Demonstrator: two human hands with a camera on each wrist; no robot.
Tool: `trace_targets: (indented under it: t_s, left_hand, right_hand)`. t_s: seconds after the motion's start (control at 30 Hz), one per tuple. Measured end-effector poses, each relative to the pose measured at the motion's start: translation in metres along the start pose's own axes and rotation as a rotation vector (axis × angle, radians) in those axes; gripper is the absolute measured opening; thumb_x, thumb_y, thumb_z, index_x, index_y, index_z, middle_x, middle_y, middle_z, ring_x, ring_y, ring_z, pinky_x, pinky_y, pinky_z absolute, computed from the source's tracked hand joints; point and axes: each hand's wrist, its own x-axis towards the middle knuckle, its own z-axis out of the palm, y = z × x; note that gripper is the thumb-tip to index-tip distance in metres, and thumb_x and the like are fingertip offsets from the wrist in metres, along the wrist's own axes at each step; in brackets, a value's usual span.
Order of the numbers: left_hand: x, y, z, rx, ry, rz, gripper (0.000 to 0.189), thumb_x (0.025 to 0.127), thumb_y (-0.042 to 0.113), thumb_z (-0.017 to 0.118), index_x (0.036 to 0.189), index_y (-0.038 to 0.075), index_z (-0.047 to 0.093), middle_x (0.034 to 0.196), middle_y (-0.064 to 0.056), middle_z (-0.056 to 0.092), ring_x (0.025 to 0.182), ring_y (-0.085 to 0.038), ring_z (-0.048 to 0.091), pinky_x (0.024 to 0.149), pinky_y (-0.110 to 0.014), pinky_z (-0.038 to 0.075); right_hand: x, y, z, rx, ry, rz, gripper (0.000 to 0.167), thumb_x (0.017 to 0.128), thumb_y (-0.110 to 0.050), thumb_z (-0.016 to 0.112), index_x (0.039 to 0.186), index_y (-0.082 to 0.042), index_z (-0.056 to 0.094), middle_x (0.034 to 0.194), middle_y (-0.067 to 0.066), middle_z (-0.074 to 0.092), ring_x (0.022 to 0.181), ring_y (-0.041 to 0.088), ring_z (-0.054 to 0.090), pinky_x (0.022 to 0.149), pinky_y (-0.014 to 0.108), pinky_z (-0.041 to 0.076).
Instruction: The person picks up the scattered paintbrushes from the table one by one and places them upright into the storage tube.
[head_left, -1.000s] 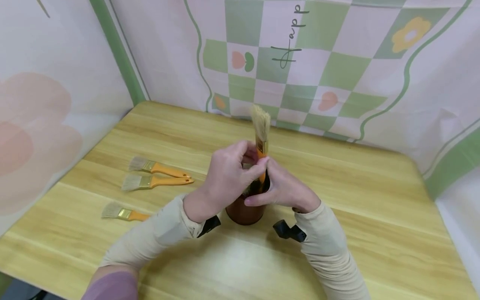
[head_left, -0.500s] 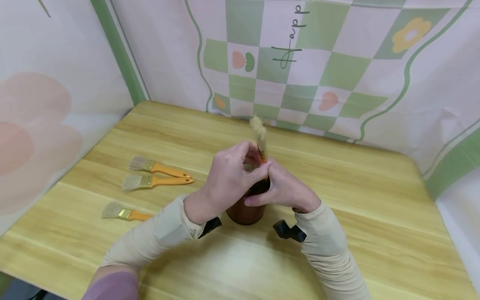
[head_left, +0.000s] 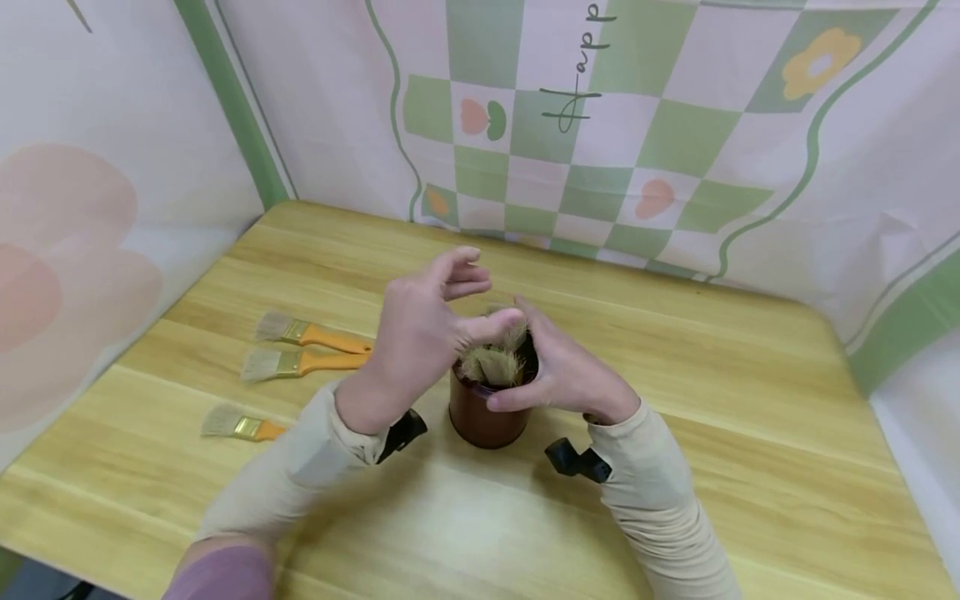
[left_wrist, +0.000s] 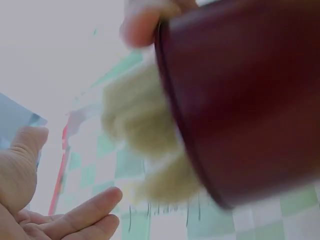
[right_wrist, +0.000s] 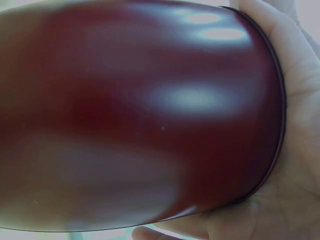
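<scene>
Head view. Right hand (head_left: 570, 375) wrapped round the far and right side of the dark red cup (head_left: 483, 417), thumb curled along the near rim, holding it upright on the wooden table (head_left: 750, 433). Left hand (head_left: 423, 333) held just above and left of the cup, fingers straight and spread, empty, thumb tip reaching over the rim close to the bristles. Brushes in the cup (head_left: 495, 360) standing handle-down, long axis near vertical, pale bristle tufts pointing up and barely clearing the rim. Three loose brushes (head_left: 311, 350) flat on the table well to the left, long axes roughly left to right, bristles toward the left, orange handles toward the cup. Checked green and white backdrop (head_left: 600, 125) behind the table.

Left wrist view. Cup wall (left_wrist: 240, 100) seen from low down, blurred, with bristles spilling past the rim at (left_wrist: 145, 135); straightened fingers (left_wrist: 80, 215) of the left hand apart from the cup, gripping nothing. Fingertip of the other hand at the top edge against the rim.

Right wrist view. Frame nearly filled by the glossy red cup side (right_wrist: 140, 115); palm (right_wrist: 295, 165) pressed against it at right, contact plain here, only partly shown from the head. Brushes hidden in this view.
</scene>
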Motion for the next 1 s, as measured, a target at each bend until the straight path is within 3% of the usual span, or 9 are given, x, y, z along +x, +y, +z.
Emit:
trace_targets:
  t_s: [0.17, 0.27, 0.37, 0.57, 0.67, 0.77, 0.83, 0.9, 1.0]
  left_hand:
    - [0.002, -0.019, -0.016, 0.046, -0.022, -0.229, 0.047, 0.081, 0.023, 0.077, 0.116, -0.005, 0.061, 0.103, -0.019, 0.072, 0.093, -0.028, 0.072, 0.076, -0.034, 0.058]
    - [0.000, -0.040, -0.023, 0.156, -0.095, -0.392, 0.041, 0.090, 0.026, 0.066, 0.117, -0.005, 0.062, 0.104, -0.018, 0.072, 0.095, -0.029, 0.072, 0.080, -0.037, 0.058]
    - [-0.003, -0.062, -0.025, 0.268, -0.166, -0.492, 0.040, 0.092, 0.023, 0.060, 0.118, -0.007, 0.061, 0.106, -0.020, 0.071, 0.097, -0.032, 0.070, 0.084, -0.041, 0.056]
    - [-0.007, -0.090, -0.023, 0.382, -0.246, -0.546, 0.041, 0.088, 0.018, 0.062, 0.119, -0.009, 0.059, 0.103, -0.022, 0.071, 0.093, -0.033, 0.069, 0.083, -0.043, 0.054]
    - [-0.008, -0.098, -0.021, 0.415, -0.258, -0.515, 0.037, 0.087, 0.015, 0.061, 0.114, -0.010, 0.061, 0.085, -0.018, 0.070, 0.068, -0.024, 0.065, 0.070, -0.037, 0.054]
    - [-0.008, -0.108, -0.021, 0.474, -0.274, -0.474, 0.017, 0.085, 0.010, 0.059, 0.077, -0.005, 0.060, 0.055, -0.006, 0.048, 0.048, -0.013, 0.038, 0.050, -0.027, 0.039]
    - [-0.009, -0.117, -0.023, 0.545, -0.307, -0.466, 0.032, 0.085, 0.009, 0.059, 0.056, 0.004, 0.045, 0.048, 0.001, 0.029, 0.047, -0.010, 0.024, 0.045, -0.023, 0.027]
    - [-0.010, -0.127, -0.025, 0.624, -0.348, -0.484, 0.047, 0.086, 0.009, 0.058, 0.050, 0.013, 0.029, 0.049, 0.004, 0.021, 0.048, -0.011, 0.022, 0.043, -0.023, 0.022]
    - [-0.011, -0.142, -0.029, 0.712, -0.431, -0.562, 0.052, 0.089, 0.014, 0.060, 0.046, 0.015, 0.031, 0.046, 0.003, 0.027, 0.047, -0.012, 0.028, 0.041, -0.024, 0.026]
  right_hand:
    - [-0.001, -0.001, -0.001, -0.047, 0.015, 0.038, 0.124, 0.067, -0.030, 0.087, 0.152, 0.004, 0.004, 0.156, 0.026, 0.018, 0.144, 0.037, 0.025, 0.117, 0.053, 0.022]
    - [-0.001, -0.002, 0.000, -0.052, 0.013, 0.024, 0.124, 0.066, -0.028, 0.088, 0.152, 0.006, 0.004, 0.156, 0.027, 0.017, 0.145, 0.037, 0.022, 0.118, 0.052, 0.021]
    - [-0.001, -0.002, 0.000, -0.054, 0.005, 0.021, 0.124, 0.066, -0.027, 0.088, 0.152, 0.005, 0.003, 0.157, 0.026, 0.015, 0.147, 0.036, 0.019, 0.118, 0.052, 0.019]
    - [-0.003, -0.002, -0.002, -0.046, 0.007, 0.036, 0.124, 0.067, -0.027, 0.087, 0.153, 0.003, 0.003, 0.158, 0.024, 0.013, 0.147, 0.036, 0.017, 0.118, 0.053, 0.019]
    - [-0.003, -0.002, -0.003, -0.046, 0.008, 0.034, 0.123, 0.067, -0.027, 0.087, 0.153, 0.003, 0.004, 0.158, 0.024, 0.013, 0.147, 0.036, 0.017, 0.118, 0.053, 0.019]
    - [-0.002, -0.002, -0.004, -0.051, 0.011, 0.028, 0.123, 0.067, -0.027, 0.087, 0.152, 0.003, 0.005, 0.158, 0.025, 0.013, 0.147, 0.036, 0.017, 0.118, 0.053, 0.019]
    - [-0.002, -0.002, -0.004, -0.054, 0.013, 0.024, 0.122, 0.067, -0.026, 0.087, 0.152, 0.003, 0.006, 0.158, 0.024, 0.015, 0.147, 0.036, 0.018, 0.118, 0.053, 0.019]
    - [-0.002, -0.002, -0.004, -0.055, 0.012, 0.023, 0.122, 0.066, -0.026, 0.087, 0.152, 0.003, 0.006, 0.157, 0.024, 0.016, 0.146, 0.036, 0.019, 0.118, 0.053, 0.020]
    - [-0.001, -0.002, -0.004, -0.052, 0.009, 0.012, 0.120, 0.066, -0.026, 0.088, 0.152, 0.002, 0.008, 0.156, 0.023, 0.019, 0.146, 0.035, 0.021, 0.118, 0.053, 0.020]
